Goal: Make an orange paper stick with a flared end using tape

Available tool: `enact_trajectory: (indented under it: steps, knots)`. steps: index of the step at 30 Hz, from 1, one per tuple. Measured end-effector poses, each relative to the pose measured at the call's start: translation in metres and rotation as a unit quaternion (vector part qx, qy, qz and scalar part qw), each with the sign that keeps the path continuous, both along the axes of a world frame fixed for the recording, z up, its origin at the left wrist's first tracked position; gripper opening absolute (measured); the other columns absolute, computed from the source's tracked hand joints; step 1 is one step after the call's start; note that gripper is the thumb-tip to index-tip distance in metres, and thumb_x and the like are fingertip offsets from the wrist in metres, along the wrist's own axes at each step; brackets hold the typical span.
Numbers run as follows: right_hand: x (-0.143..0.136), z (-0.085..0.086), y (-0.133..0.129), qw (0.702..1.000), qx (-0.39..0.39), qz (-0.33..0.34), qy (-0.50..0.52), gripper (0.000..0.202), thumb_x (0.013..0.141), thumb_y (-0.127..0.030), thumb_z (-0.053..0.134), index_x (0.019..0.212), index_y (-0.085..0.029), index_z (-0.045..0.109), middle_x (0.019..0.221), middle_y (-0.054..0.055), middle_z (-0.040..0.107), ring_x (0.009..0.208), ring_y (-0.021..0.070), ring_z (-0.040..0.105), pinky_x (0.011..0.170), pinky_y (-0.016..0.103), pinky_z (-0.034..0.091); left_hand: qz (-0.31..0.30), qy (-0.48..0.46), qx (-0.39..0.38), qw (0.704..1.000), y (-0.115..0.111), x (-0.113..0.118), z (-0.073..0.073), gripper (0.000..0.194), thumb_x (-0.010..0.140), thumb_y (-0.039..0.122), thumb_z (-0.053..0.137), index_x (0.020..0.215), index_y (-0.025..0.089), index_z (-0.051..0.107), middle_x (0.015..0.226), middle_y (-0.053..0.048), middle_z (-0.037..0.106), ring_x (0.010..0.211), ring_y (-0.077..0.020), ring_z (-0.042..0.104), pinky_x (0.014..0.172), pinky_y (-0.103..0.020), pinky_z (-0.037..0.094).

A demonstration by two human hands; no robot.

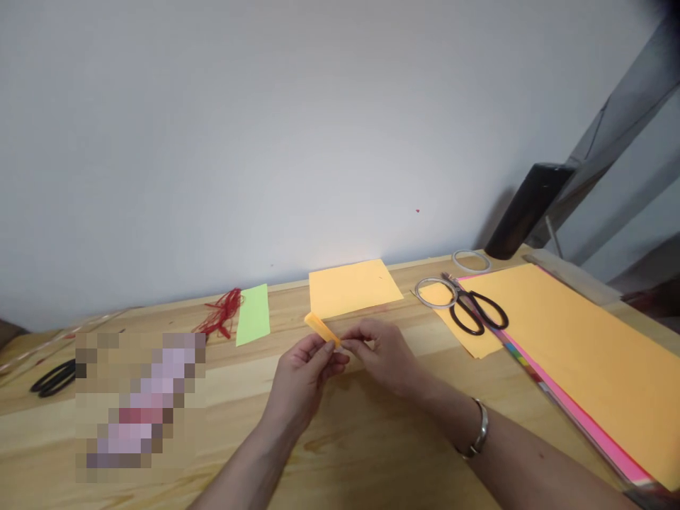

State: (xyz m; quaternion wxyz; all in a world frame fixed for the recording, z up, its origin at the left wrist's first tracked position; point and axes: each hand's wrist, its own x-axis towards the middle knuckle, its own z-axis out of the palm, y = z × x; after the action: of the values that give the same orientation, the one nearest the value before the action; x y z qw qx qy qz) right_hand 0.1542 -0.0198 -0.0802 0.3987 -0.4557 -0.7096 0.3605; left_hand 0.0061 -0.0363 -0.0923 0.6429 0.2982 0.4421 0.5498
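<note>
A narrow folded strip of orange paper (321,329) is held above the middle of the wooden table. My left hand (304,375) pinches it between thumb and fingers near its lower end. My right hand (383,354) is closed, its thumb and forefinger pinching at that same end; the fingers cover the paper there. Just behind the strip lies a flat orange sheet (355,287). To its left is a light green paper piece (253,315), beside a tangle of red string (226,312).
On the right, black-handled scissors (481,312) and a tape roll (435,292) rest on paper, near a stack of orange sheets (589,354). Another tape ring (472,261) lies by a black cylinder (528,212) leaning back. At left are black handles (56,379) and a blurred patch.
</note>
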Motion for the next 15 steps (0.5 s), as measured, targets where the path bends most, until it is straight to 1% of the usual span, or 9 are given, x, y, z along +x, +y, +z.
enact_trajectory:
  steps: [3,5,6,8,10,12,13,15]
  knots:
    - [0.000,0.003,-0.001,0.999,-0.039,0.000,0.033,0.014,0.080,-0.018,0.057,0.077,-0.019,0.071,0.073,0.000,0.071,0.068,0.0129,0.062,0.062,0.022,0.044,-0.011,-0.008,0.020,1.000,0.001,0.000,-0.001,0.021,0.062,0.022,0.079,0.078,0.013,0.070,0.067,-0.002,0.069,0.058,-0.0095,0.063,0.056,-0.017,0.051]
    - [0.000,0.004,-0.002,0.999,-0.040,-0.003,0.034,0.014,0.080,-0.017,0.057,0.075,-0.019,0.070,0.072,0.000,0.071,0.067,0.0127,0.062,0.062,0.022,0.044,-0.018,-0.013,0.026,0.999,0.001,0.001,-0.002,0.019,0.064,0.021,0.078,0.078,0.013,0.070,0.069,-0.002,0.069,0.060,-0.0093,0.063,0.059,-0.017,0.051]
    - [0.000,0.003,-0.002,0.999,-0.023,-0.008,0.023,0.014,0.081,-0.017,0.058,0.075,-0.019,0.070,0.071,0.000,0.070,0.067,0.0128,0.062,0.062,0.023,0.043,-0.020,-0.012,0.027,0.999,0.000,0.002,-0.002,0.019,0.065,0.022,0.077,0.079,0.012,0.070,0.072,-0.004,0.070,0.063,-0.0098,0.064,0.061,-0.018,0.051]
    - [0.001,0.001,-0.002,0.999,0.046,-0.018,-0.020,0.012,0.081,-0.018,0.059,0.076,-0.019,0.070,0.073,0.001,0.069,0.068,0.0135,0.060,0.063,0.024,0.042,-0.013,-0.011,0.024,1.000,0.000,0.003,-0.004,0.020,0.067,0.023,0.076,0.082,0.011,0.070,0.076,-0.005,0.071,0.068,-0.0112,0.065,0.066,-0.020,0.052]
    - [0.002,-0.002,-0.001,0.988,0.133,-0.017,-0.074,0.010,0.082,-0.019,0.059,0.078,-0.018,0.068,0.075,0.002,0.068,0.072,0.0151,0.058,0.068,0.027,0.041,0.003,-0.014,0.014,1.000,0.000,0.004,-0.005,0.024,0.065,0.022,0.077,0.085,0.011,0.069,0.076,-0.005,0.071,0.069,-0.0121,0.065,0.070,-0.024,0.053]
    - [0.002,-0.006,-0.001,0.974,0.196,0.001,-0.114,0.011,0.084,-0.019,0.057,0.079,-0.017,0.067,0.078,0.004,0.067,0.077,0.0167,0.057,0.073,0.030,0.040,0.022,-0.021,0.007,1.000,0.000,0.004,-0.006,0.028,0.061,0.020,0.079,0.086,0.012,0.069,0.073,-0.004,0.070,0.067,-0.0122,0.065,0.070,-0.026,0.053]
    - [0.002,-0.008,-0.001,0.969,0.212,0.009,-0.127,0.011,0.085,-0.019,0.056,0.079,-0.017,0.066,0.079,0.004,0.067,0.078,0.0171,0.057,0.074,0.030,0.039,0.029,-0.021,0.005,0.999,0.000,0.004,-0.006,0.029,0.060,0.019,0.080,0.086,0.012,0.068,0.071,-0.003,0.069,0.066,-0.0122,0.064,0.068,-0.026,0.053]
    - [0.002,-0.009,-0.001,0.965,0.220,0.020,-0.140,0.013,0.086,-0.019,0.055,0.078,-0.016,0.065,0.079,0.005,0.067,0.079,0.0171,0.056,0.075,0.031,0.039,0.030,-0.013,0.003,0.999,0.000,0.004,-0.004,0.026,0.060,0.019,0.080,0.082,0.012,0.068,0.069,-0.003,0.069,0.064,-0.0117,0.064,0.063,-0.023,0.053]
